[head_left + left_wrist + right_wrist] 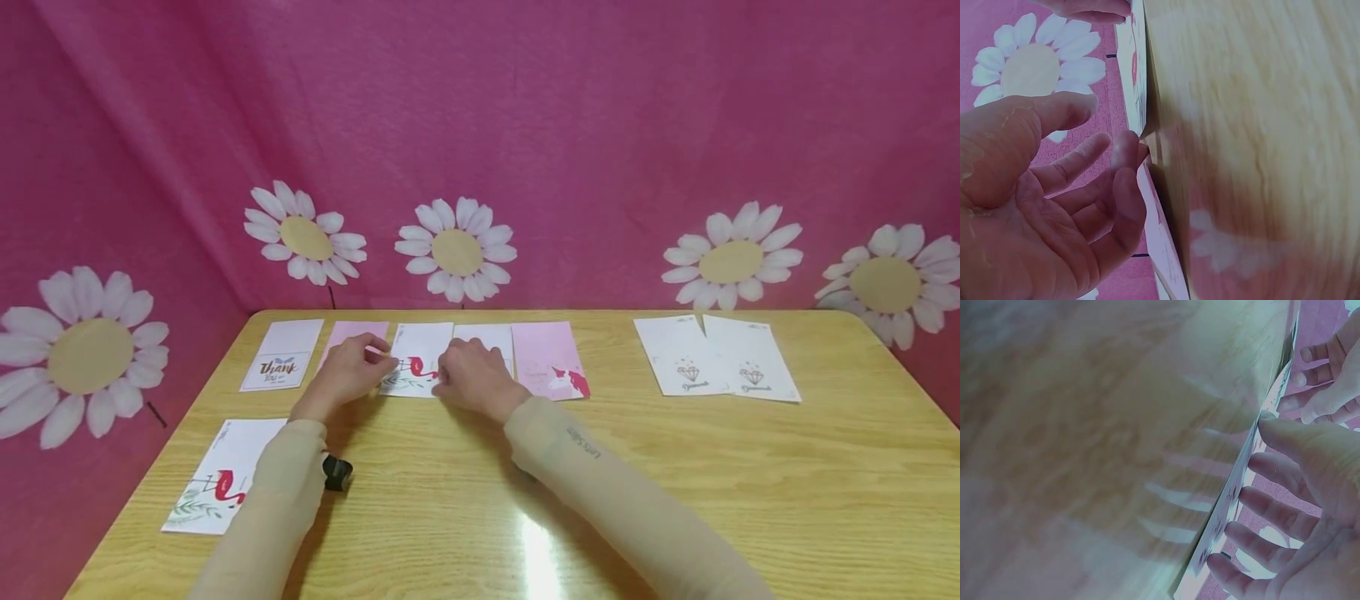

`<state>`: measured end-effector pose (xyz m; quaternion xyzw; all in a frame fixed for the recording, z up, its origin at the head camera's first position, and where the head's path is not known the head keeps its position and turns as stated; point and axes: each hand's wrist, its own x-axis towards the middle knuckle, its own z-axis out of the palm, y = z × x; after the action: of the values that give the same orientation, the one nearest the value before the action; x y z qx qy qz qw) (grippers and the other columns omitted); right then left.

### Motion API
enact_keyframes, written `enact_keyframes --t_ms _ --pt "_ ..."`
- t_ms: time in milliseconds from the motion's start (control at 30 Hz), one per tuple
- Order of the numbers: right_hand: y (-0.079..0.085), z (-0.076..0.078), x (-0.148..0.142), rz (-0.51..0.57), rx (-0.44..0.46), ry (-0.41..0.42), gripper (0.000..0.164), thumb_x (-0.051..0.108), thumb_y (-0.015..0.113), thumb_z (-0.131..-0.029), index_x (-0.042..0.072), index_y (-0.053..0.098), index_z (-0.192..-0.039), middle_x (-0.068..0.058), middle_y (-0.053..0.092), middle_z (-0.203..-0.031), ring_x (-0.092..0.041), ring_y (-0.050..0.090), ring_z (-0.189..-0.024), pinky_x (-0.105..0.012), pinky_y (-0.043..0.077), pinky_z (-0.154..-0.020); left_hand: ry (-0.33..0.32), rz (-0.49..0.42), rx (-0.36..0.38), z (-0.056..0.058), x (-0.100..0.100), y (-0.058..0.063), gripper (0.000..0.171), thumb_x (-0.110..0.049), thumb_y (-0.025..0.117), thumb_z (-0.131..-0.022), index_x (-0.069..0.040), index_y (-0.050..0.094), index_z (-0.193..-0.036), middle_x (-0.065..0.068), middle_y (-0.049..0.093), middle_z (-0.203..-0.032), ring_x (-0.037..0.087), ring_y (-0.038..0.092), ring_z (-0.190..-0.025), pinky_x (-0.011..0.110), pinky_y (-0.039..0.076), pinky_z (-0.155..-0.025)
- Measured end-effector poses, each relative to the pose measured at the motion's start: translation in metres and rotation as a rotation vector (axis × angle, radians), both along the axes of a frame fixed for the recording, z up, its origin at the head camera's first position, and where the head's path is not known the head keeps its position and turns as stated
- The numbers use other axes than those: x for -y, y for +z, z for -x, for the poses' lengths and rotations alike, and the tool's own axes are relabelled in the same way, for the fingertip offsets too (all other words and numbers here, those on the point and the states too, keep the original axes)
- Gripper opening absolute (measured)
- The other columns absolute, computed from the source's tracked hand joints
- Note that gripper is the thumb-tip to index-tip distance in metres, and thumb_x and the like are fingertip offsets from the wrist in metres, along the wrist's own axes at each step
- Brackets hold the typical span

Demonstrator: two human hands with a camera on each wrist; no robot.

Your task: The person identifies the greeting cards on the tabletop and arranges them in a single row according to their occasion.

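Observation:
In the head view, a flamingo card (420,346) lies in the back row between my two hands. My left hand (348,371) is at its left edge, over a pink card (366,327). The left wrist view shows that thumb apart from the loosely bent fingers, with fingertips beside the card edges. My right hand (474,375) reaches over the flamingo card's right edge and a white card (491,333), mostly hidden. Its fingers (1272,509) are spread, and their tips touch a card in the right wrist view.
A thank-you card (281,354) lies at the row's left end and a pink unicorn card (550,358) at its right. Two overlapping diamond cards (678,354) lie farther right. Another flamingo card (228,471) is partly behind my left sleeve. A flowered pink cloth (570,167) hangs behind the table (465,517).

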<state>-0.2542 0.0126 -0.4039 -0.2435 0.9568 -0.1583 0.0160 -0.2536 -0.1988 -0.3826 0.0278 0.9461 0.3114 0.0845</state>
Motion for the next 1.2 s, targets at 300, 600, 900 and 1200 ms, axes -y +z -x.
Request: enact_keyframes --t_ms 300,600,900,1200 --pt "-0.001 0.000 -0.001 0.004 0.007 0.006 0.016 0.029 0.080 -0.089 0.014 0.076 -0.084 -0.003 0.068 -0.096 -0.027 0.058 -0.090 -0.047 0.051 -0.079 0.056 -0.087 0.026 0.005 0.000 -0.006 0.048 -0.032 0.064 -0.099 -0.004 0.057 -0.137 0.021 0.066 -0.127 0.028 0.062 -0.105 0.038 0.050 -0.090" --pt "-0.002 0.001 -0.002 -0.003 -0.005 0.012 0.019 0.030 0.079 -0.090 0.014 0.075 -0.080 -0.003 0.066 -0.094 -0.027 0.056 -0.088 -0.046 0.050 -0.077 0.083 -0.204 -0.047 0.008 -0.006 -0.005 0.046 -0.024 0.063 -0.099 -0.002 0.059 -0.139 0.022 0.064 -0.122 0.025 0.059 -0.092 0.024 0.050 -0.060" --pt "-0.002 -0.001 -0.003 -0.004 0.007 0.026 0.019 0.032 0.079 -0.091 0.014 0.076 -0.087 -0.004 0.067 -0.095 -0.025 0.056 -0.087 -0.046 0.052 -0.079 0.140 -0.216 -0.112 0.009 -0.014 -0.005 0.036 -0.022 0.061 -0.100 0.000 0.065 -0.128 0.021 0.068 -0.123 0.032 0.061 -0.112 0.034 0.048 -0.092" --pt "-0.003 0.001 -0.011 0.133 0.048 0.017 0.025 0.032 0.080 -0.088 0.014 0.077 -0.105 -0.003 0.072 -0.103 -0.022 0.063 -0.095 -0.044 0.054 -0.082 0.182 -0.284 -0.101 0.006 -0.012 -0.003 0.035 -0.024 0.061 -0.100 -0.002 0.065 -0.128 0.021 0.067 -0.123 0.027 0.061 -0.104 0.021 0.047 -0.077"
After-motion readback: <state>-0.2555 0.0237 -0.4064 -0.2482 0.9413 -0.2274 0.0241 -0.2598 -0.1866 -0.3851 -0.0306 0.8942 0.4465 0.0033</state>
